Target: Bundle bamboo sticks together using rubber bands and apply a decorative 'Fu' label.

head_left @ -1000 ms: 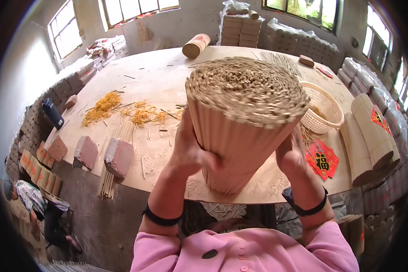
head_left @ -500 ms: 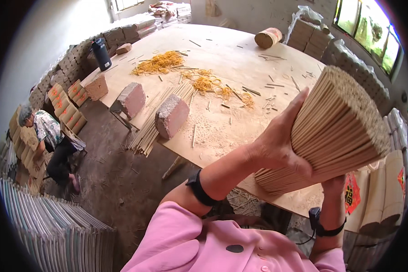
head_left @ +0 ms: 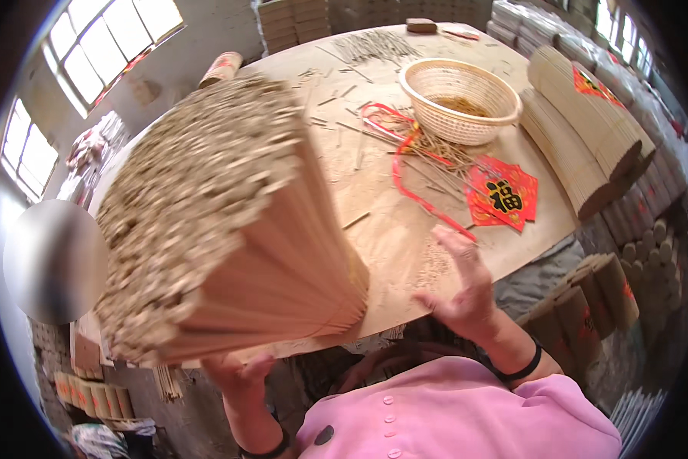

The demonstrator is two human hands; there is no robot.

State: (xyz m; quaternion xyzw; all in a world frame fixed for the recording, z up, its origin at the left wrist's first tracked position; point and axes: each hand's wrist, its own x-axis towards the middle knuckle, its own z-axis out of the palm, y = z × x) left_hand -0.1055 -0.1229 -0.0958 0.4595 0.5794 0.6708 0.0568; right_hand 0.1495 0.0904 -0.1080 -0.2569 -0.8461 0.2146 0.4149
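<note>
A thick bundle of thin tan sticks point(head_left: 283, 260) leans up from the table, its wide, rough end tilted toward the left. My left hand point(head_left: 241, 372) holds it from below at its near side; the thumb shows and the other fingers are mostly hidden. Over the table's near edge, my right hand point(head_left: 463, 294) is open and empty, thumb and fingers spread. Its fingertips are close to the lower end of a red strip point(head_left: 409, 191), perhaps touching it. Just beyond lie red paper cards point(head_left: 505, 200) with gold and black decoration.
A woven basket point(head_left: 460, 122) with yellowish bands inside stands on the table point(head_left: 394, 245), loose sticks beside it. Large stick bundles point(head_left: 581, 122) lie along the right. A printed cylinder point(head_left: 221, 67) is at the back left. More bundles point(head_left: 589, 302) stand below the table's right side.
The view has swung right, bringing the basket and red cards in. My right hand has come off the bundle and reaches over the table. My left hand is now lower, beneath the bundle.
</note>
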